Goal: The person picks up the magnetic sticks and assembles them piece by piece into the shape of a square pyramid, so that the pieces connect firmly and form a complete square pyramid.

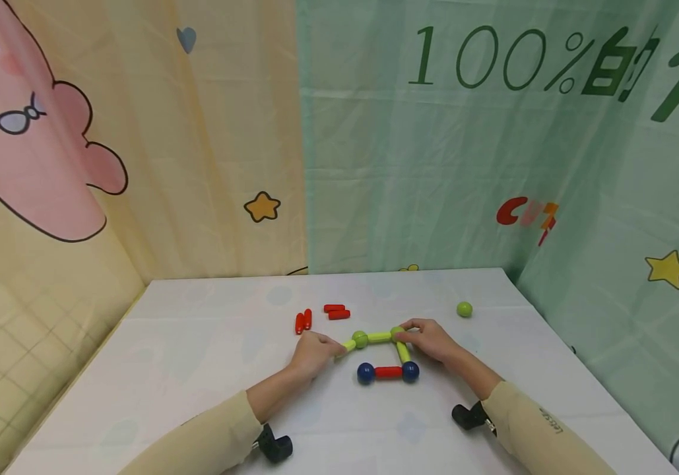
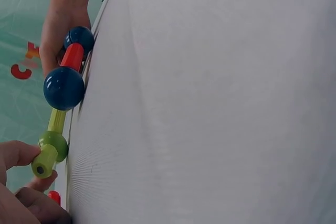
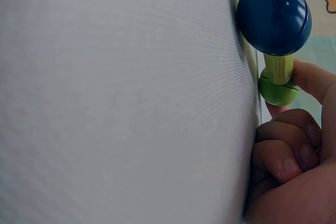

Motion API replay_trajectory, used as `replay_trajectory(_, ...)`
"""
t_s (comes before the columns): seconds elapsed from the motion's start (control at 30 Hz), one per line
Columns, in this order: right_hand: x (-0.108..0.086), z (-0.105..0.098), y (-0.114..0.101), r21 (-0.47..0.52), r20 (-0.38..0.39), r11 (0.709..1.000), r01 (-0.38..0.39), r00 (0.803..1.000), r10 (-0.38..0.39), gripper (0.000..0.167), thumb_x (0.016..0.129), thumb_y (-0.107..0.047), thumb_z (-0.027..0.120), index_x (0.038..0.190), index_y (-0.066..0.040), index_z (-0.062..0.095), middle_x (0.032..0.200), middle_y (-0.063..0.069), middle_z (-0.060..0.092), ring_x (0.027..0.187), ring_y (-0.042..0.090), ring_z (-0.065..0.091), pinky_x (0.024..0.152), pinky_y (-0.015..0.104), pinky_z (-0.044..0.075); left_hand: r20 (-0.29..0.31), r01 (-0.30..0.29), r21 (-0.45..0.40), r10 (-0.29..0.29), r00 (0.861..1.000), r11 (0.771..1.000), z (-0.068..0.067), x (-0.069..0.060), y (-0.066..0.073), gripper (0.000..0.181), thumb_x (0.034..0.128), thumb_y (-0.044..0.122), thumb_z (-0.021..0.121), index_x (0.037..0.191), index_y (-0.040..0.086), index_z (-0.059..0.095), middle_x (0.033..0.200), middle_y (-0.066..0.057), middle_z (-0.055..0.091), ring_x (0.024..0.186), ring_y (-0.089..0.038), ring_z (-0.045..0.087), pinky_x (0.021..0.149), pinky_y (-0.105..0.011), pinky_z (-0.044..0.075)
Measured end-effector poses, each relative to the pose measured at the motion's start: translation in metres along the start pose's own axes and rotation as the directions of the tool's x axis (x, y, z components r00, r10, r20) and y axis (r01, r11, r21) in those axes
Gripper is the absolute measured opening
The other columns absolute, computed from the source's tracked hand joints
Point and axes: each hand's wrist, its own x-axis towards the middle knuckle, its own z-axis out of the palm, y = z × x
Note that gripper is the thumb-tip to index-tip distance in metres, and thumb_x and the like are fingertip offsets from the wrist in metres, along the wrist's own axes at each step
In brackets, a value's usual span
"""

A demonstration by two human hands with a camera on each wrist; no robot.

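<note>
My left hand [image 1: 313,353] pinches the free end of a yellow-green rod [image 1: 348,346] joined to a green ball [image 1: 359,339]. A second yellow-green rod [image 1: 379,337] links that ball to another green ball [image 1: 397,333], which my right hand [image 1: 431,339] pinches between thumb and finger. From there a third rod [image 1: 403,352] runs down to a blue ball [image 1: 410,371]. A red rod [image 1: 388,373] joins it to a second blue ball [image 1: 365,373]. In the left wrist view the left hand [image 2: 21,182] holds the rod [image 2: 44,162] at its end.
Two red rods [image 1: 299,323] lie beyond my left hand, with two more [image 1: 339,315] to their right. A loose green ball [image 1: 464,309] sits toward the back right of the white table [image 1: 208,343]. Curtains hang behind.
</note>
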Motion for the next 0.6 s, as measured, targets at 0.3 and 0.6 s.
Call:
replay_trajectory(0.3,0.0026,0.0001,0.002,0.005,0.004,1.0,-0.003,1.0,0.003,0.039,0.086,-0.046,0.076,0.111,-0.016,0.073,0.08,0.002,0.047,0.074,0.017,0.042,0.063,0.031,0.032,0.033,0.044,-0.002,-0.044,0.998,0.999,0.0024,-0.0006,0.0033,0.022,0.0834,0.025,0.082,0.086,0.004,0.078,0.095,-0.006,0.068,0.09,-0.021,0.055,0.069,-0.028,0.044)
replay_trajectory(0.6,0.0021,-0.0002,0.0011,0.005,0.0,1.0,-0.001,1.0,0.001,0.037,0.087,-0.045,0.075,0.109,-0.016,0.073,0.084,0.003,0.049,0.076,0.018,0.042,0.064,0.032,0.032,0.051,0.118,-0.003,-0.118,0.992,0.993,0.0097,-0.0002,0.0095,0.025,0.0829,0.024,0.081,0.087,0.002,0.071,0.085,-0.007,0.058,0.076,-0.019,0.048,0.06,-0.028,0.035)
